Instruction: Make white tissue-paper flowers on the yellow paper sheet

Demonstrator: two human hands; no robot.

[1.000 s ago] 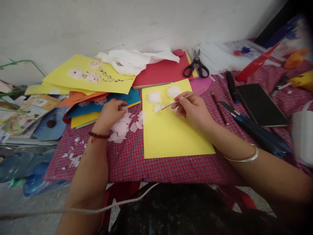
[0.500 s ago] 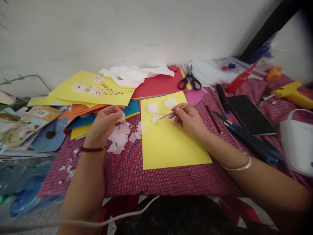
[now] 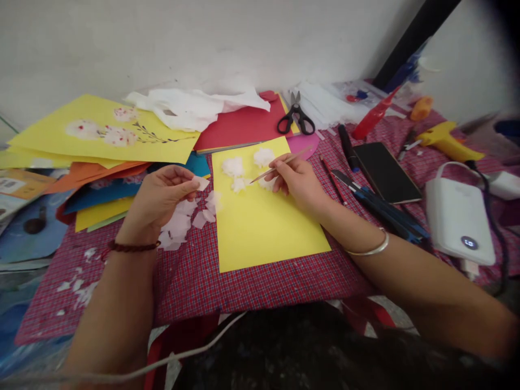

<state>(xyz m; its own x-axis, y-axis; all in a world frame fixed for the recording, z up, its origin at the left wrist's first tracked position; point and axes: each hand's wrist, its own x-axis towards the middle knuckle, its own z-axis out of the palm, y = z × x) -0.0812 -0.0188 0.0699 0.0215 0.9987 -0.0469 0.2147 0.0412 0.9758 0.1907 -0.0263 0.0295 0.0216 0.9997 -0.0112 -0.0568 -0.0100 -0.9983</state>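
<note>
Between thumb and fingers, my left hand [image 3: 164,192] pinches a small piece of white tissue paper [image 3: 201,183], above a loose heap of torn tissue pieces [image 3: 177,225]. My right hand [image 3: 296,181] grips a thin wooden stick [image 3: 266,173] like a pen, its pointed end just over the yellow sheet [image 3: 272,233]. Several fluffy white tissue clusters sit on the sheet's upper part: one at the left [image 3: 233,167], one at the right [image 3: 264,157], and a smaller one by the stick's tip [image 3: 240,184]. Another is partly hidden behind my right fingers.
At the back left lies a yellow sheet with white flowers [image 3: 117,135]; crumpled white tissue [image 3: 199,108] is beside it. Black scissors [image 3: 296,116], a red pencil [image 3: 333,181], a black notebook [image 3: 385,172], a yellow glue gun [image 3: 444,142] and a white power bank [image 3: 461,214] are on the right.
The view has shifted rightward, so things appear farther left. My left hand has drawn the tissue piece up from the heap; my right hand keeps the stick over the sheet.
</note>
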